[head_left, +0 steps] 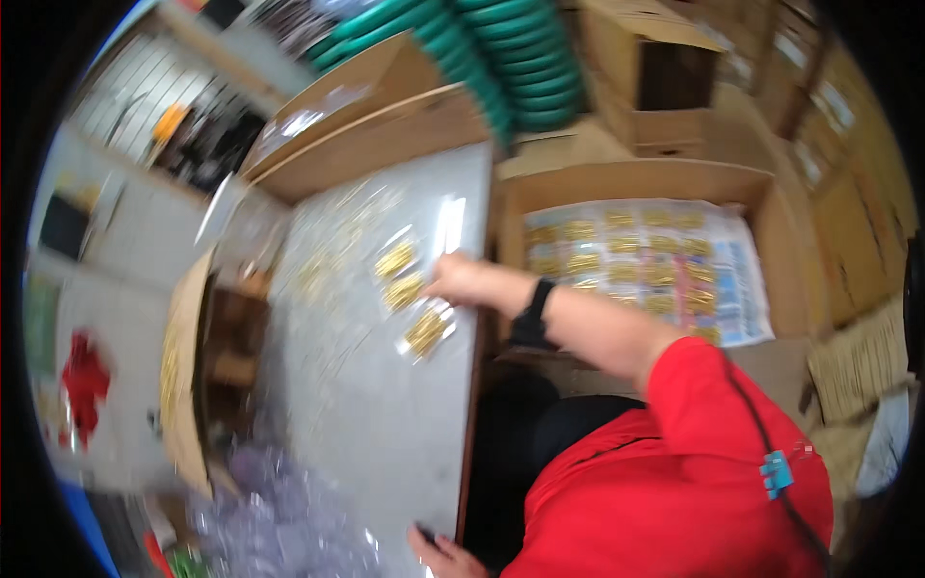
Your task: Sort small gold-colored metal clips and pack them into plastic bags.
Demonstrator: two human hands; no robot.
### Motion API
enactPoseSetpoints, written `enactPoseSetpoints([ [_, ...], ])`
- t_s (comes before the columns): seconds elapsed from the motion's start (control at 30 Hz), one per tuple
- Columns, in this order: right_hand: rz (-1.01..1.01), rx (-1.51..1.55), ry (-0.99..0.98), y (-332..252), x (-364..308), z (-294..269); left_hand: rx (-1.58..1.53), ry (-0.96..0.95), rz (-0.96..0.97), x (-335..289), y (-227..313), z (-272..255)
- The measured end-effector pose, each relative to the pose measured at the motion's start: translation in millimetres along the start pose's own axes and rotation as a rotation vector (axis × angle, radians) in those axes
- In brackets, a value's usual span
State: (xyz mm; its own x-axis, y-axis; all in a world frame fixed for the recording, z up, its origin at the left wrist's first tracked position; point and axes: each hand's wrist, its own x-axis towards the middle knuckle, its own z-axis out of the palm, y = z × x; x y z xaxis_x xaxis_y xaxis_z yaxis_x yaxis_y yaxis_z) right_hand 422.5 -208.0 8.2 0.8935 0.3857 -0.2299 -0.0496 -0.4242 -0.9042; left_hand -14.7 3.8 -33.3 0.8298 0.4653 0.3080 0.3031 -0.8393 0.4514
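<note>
My right hand (457, 279), with a black band on its wrist, reaches over the grey tabletop (405, 424). Its fingers are drawn together at the edge of a small clear packet of gold-coloured slim pieces (403, 291); motion blurs the fingertips. Just beyond it lies a similar packet (394, 259), and a third packet (425, 332) rests on the nearer side. Loose thin gold-coloured pieces (323, 275) are scattered to the left. At the table's near edge my left hand (448, 557) is closed around a small black object (425, 533), whose kind I cannot make out.
Right of the table, an open cardboard box (792, 260) holds rows of filled packets (660, 275) on a printed sheet. Clear plastic bags (279, 515) pile up at the lower left. An open carton (188, 376) borders the table's left side. Green coiled hoses (525, 67) stand behind.
</note>
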Motion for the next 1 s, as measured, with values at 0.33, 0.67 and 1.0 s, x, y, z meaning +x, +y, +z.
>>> enactPoseSetpoints([
  [0.33,0.143,0.072,-0.215,-2.2,2.6,-23.5,-0.075,0.073,0.070,8.6,19.2,-12.4],
  [0.67,0.239,0.034,-0.251,-18.8,-9.8,-22.9,-0.048,0.091,0.115,8.3,17.0,-11.6],
  [1.0,0.142,0.211,-0.279,-3.8,-61.8,-61.3,-0.040,0.062,0.104,9.5,19.4,-12.3],
])
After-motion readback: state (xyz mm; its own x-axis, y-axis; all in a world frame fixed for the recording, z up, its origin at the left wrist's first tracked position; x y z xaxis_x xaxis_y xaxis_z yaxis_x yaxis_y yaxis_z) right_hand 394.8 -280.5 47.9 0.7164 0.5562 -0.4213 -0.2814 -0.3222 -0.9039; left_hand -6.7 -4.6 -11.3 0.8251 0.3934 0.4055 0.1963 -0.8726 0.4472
